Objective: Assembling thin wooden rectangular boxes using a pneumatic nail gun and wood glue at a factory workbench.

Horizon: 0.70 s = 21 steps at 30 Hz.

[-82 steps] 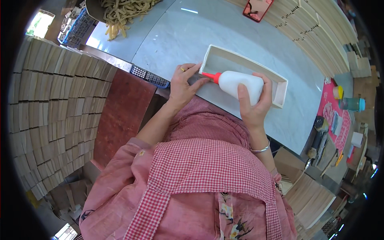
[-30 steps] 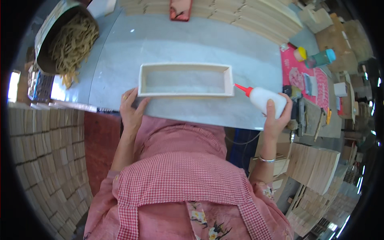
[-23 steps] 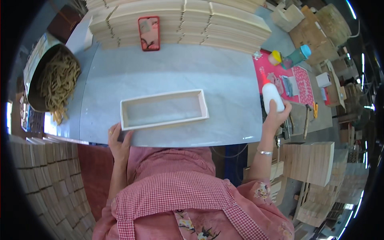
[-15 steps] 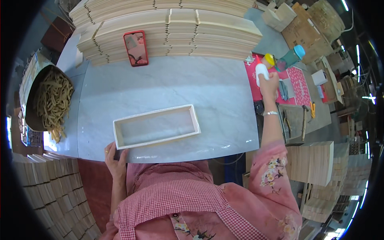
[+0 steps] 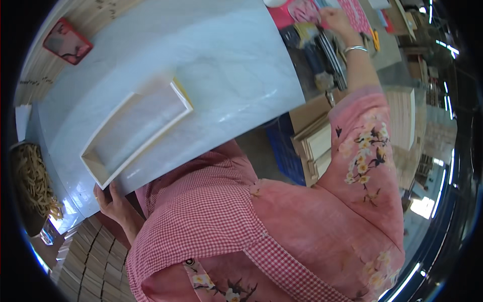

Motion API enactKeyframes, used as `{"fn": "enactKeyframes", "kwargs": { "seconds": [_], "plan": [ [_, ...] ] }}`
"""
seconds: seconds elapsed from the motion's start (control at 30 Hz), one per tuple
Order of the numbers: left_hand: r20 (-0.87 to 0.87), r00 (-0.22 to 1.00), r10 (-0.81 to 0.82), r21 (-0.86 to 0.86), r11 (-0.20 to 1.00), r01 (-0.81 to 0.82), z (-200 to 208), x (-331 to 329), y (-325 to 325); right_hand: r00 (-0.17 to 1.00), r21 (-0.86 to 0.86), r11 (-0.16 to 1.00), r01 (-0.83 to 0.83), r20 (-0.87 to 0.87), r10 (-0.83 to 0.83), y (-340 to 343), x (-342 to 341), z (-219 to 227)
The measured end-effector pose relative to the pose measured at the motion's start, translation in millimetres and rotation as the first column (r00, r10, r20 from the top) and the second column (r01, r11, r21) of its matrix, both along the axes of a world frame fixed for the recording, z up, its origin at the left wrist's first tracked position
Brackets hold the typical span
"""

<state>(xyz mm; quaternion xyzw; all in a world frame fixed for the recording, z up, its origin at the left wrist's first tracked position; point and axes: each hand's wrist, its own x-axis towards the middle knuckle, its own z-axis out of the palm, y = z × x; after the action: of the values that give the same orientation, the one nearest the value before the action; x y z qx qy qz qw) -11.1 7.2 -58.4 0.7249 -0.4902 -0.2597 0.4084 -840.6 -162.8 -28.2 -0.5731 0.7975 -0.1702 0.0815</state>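
Note:
A shallow rectangular wooden frame [image 5: 143,146], pale and without a visible bottom, lies tilted across the grey marbled table [image 5: 236,75]. At its near left corner, my left hand [image 5: 118,209] has thumb and fingers on either side of the wood, by the table edge. My right hand [image 5: 338,24] is stretched to the far right, over the pink mat [image 5: 283,16]. Its fingers are curled, and what they hold, if anything, is hidden. Beside it lies a crumpled pink cloth [image 5: 305,11]. A white rounded thing [image 5: 274,2] is cut off by the top edge.
A phone in a red case [image 5: 68,41] leans on stacked wooden slats [image 5: 37,73] at the left. Blurred dark tools [image 5: 317,53] lie below my right hand. A bin of wood strips [image 5: 32,183] stands far left. Stacked wooden boards [image 5: 93,261] sit below it.
The view has swung to the right. The white bottle with the red tip is no longer seen in my right hand. My left hand stays at the frame's corner.

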Motion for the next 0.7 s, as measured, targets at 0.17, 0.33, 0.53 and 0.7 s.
{"fn": "enactKeyframes", "kwargs": {
  "seconds": [0.17,0.33,0.53,0.7],
  "plan": [
    [0.023,1.0,-0.011,-0.043,0.999,0.012,0.3,4.7,-3.9,0.882,-0.31,0.872,0.379,-0.166,-0.442,160.6,-12.1,43.3],
    [-0.003,1.0,-0.029,0.002,1.0,0.029,-11.2,-3.1,-18.8,0.342,0.074,0.334,0.94,-0.219,-0.914,413.4,-74.8,-70.0],
    [0.102,0.994,0.042,0.094,0.994,-0.052,23.4,0.5,-0.4,0.387,0.513,0.339,0.789,0.014,-0.922,491.7,111.5,-100.1],
    [0.119,0.978,-0.169,-0.029,0.984,0.174,23.0,-21.5,-11.1,0.58,0.699,0.384,0.603,-0.053,-0.813,358.2,222.1,-47.7]
  ]
}}
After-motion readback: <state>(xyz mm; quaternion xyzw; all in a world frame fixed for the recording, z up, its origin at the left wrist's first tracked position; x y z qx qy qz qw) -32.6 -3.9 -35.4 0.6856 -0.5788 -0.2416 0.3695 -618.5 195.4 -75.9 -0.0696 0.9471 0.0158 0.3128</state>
